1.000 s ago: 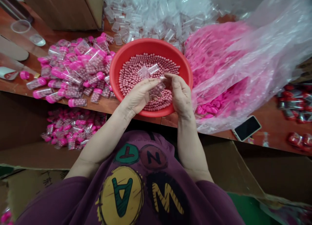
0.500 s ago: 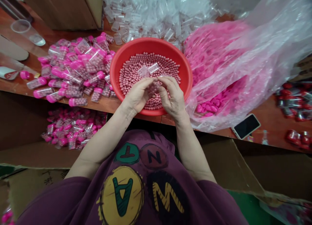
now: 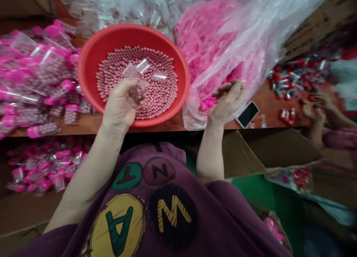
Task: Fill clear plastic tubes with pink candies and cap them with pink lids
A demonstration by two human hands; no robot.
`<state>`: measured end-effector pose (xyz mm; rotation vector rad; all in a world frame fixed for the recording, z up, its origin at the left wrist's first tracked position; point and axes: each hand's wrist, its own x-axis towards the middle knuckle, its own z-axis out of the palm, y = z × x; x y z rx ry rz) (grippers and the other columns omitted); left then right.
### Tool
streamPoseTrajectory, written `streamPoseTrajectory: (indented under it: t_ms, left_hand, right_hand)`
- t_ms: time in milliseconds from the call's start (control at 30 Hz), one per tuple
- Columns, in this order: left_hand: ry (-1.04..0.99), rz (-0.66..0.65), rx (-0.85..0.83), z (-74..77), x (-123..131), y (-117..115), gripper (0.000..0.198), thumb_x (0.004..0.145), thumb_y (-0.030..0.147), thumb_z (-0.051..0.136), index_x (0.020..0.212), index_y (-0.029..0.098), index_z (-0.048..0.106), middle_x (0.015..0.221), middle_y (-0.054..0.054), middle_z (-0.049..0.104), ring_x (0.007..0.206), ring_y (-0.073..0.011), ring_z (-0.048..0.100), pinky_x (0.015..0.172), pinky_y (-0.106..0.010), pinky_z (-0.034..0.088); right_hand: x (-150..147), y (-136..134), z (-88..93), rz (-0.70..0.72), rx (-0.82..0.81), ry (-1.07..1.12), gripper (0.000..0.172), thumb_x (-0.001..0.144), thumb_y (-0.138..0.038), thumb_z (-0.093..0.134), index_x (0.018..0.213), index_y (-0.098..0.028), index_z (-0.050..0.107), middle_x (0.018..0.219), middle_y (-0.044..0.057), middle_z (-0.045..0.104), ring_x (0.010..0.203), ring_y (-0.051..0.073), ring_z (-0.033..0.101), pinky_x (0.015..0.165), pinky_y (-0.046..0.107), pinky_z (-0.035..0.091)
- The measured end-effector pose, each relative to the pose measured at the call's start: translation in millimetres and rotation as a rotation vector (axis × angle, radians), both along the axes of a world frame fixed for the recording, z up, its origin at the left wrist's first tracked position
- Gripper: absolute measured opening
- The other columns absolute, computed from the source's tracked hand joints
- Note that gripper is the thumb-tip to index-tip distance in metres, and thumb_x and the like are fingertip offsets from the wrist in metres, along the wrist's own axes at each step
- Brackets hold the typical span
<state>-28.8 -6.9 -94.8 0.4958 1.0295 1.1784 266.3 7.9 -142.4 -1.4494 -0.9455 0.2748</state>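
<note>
My left hand [image 3: 119, 106] is closed around a small clear plastic bottle [image 3: 138, 90], mostly hidden by the fingers, with pink beads showing in it. It is over the near left part of a red basin [image 3: 182, 75] of pink beads [image 3: 160, 95]. Several clear empty bottles [image 3: 143, 65] lie on the beads. My right hand [image 3: 227, 101] is at the mouth of a clear plastic bag [image 3: 192, 119] holding bright pink caps [image 3: 208, 103]. Its fingers are extended and apart from the thumb, and nothing shows in them.
Filled pink-capped bottles [image 3: 36, 69] are heaped left of the basin, with more in a box below [image 3: 47, 168]. Clear empties [image 3: 111, 8] lie behind. A phone [image 3: 247, 114] rests at the table edge. Another person's hands [image 3: 315, 108] work near red-capped items [image 3: 298, 78] at right.
My right hand has left the basin and moved right to the bag of caps. My left hand still holds the bottle. Another clear bottle now shows on the beads. The view has swung right.
</note>
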Motion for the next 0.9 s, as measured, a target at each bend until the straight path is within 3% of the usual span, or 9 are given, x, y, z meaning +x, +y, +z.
streamPoseTrajectory:
  t_ms: [100,167,267,400,533,633,700,767,900]
  left_hand:
    - [-0.014,-0.001,0.023,-0.9,1.5,-1.9,0.016,0.083,0.032,0.083,0.080,0.025,0.069,0.073,0.000,0.068,0.072,-0.0151,0.066,0.059,-0.025,0.050]
    - [-0.034,0.000,0.010,-2.1,1.0,-2.4,0.015,0.085,0.034,0.084,0.082,0.026,0.071,0.075,-0.001,0.070,0.074,-0.0162,0.068,0.057,-0.024,0.049]
    - [-0.030,-0.009,-0.005,-3.8,-1.4,-1.8,0.017,0.087,0.039,0.086,0.084,0.029,0.073,0.077,-0.002,0.073,0.078,-0.0183,0.070,0.056,-0.025,0.049]
    - [-0.032,-0.014,0.031,-4.7,-1.6,-2.2,0.014,0.089,0.036,0.084,0.085,0.027,0.075,0.080,-0.001,0.074,0.072,-0.0154,0.067,0.056,-0.024,0.050]
    - [-0.020,0.001,0.029,-5.7,0.6,-3.4,0.017,0.090,0.036,0.085,0.085,0.025,0.073,0.085,-0.001,0.076,0.079,-0.0158,0.071,0.062,-0.024,0.054]
    - [-0.037,-0.018,0.020,-6.6,1.1,-3.0,0.020,0.086,0.033,0.090,0.092,0.025,0.073,0.090,-0.002,0.078,0.085,-0.0171,0.074,0.067,-0.025,0.056]
    - [-0.058,-0.052,0.021,-6.4,1.8,-2.9,0.024,0.083,0.028,0.092,0.096,0.024,0.073,0.092,-0.002,0.078,0.083,-0.0159,0.073,0.067,-0.025,0.057]
    - [-0.073,-0.082,0.020,-5.3,3.1,-3.6,0.028,0.079,0.021,0.092,0.099,0.021,0.072,0.092,-0.002,0.077,0.079,-0.0141,0.072,0.067,-0.024,0.056]
    - [-0.122,-0.112,0.020,-3.2,5.6,-6.0,0.034,0.075,0.014,0.089,0.104,0.017,0.072,0.093,-0.002,0.077,0.077,-0.0124,0.072,0.067,-0.022,0.055]
  right_hand:
    - [50.1,-5.2,-13.8,0.038,-0.221,-0.095,0.033,0.097,-0.061,0.061,0.093,-0.028,0.058,0.076,-0.003,0.059,0.065,0.018,0.058,0.070,0.036,0.055]
    - [62.0,-13.8,-22.9,0.069,-0.385,-0.266,0.023,0.097,-0.047,0.063,0.090,-0.025,0.064,0.079,0.000,0.065,0.075,0.019,0.063,0.083,0.039,0.059]
    - [54.1,-25.8,-34.9,0.092,-0.680,-0.541,0.016,0.097,-0.031,0.063,0.100,-0.018,0.073,0.104,0.013,0.077,0.102,0.028,0.071,0.107,0.051,0.057]
    - [38.9,-34.3,-45.0,0.035,-0.891,-0.641,0.025,0.097,-0.026,0.063,0.115,-0.012,0.075,0.126,0.024,0.074,0.116,0.036,0.071,0.114,0.060,0.052]
    - [54.2,-39.6,-47.0,-0.019,-0.689,-0.540,0.031,0.093,-0.017,0.058,0.121,-0.012,0.072,0.112,0.015,0.076,0.108,0.029,0.072,0.110,0.053,0.057]
    - [70.8,-44.3,-42.9,-0.084,-0.448,-0.402,0.036,0.093,-0.023,0.059,0.128,-0.016,0.068,0.098,0.006,0.071,0.083,0.021,0.069,0.091,0.046,0.064]
    - [68.5,-46.1,-36.4,-0.025,-0.286,-0.322,0.036,0.096,-0.027,0.056,0.130,-0.019,0.067,0.098,0.003,0.069,0.072,0.016,0.066,0.080,0.040,0.065]
    - [49.0,-45.5,-26.2,0.129,-0.164,-0.294,0.037,0.100,-0.027,0.053,0.133,-0.023,0.067,0.103,0.003,0.071,0.072,0.015,0.068,0.077,0.037,0.065]
    - [-24.7,-35.2,2.3,0.442,-0.070,-0.382,0.044,0.103,-0.021,0.050,0.143,-0.029,0.067,0.115,0.005,0.078,0.091,0.018,0.076,0.086,0.039,0.068]
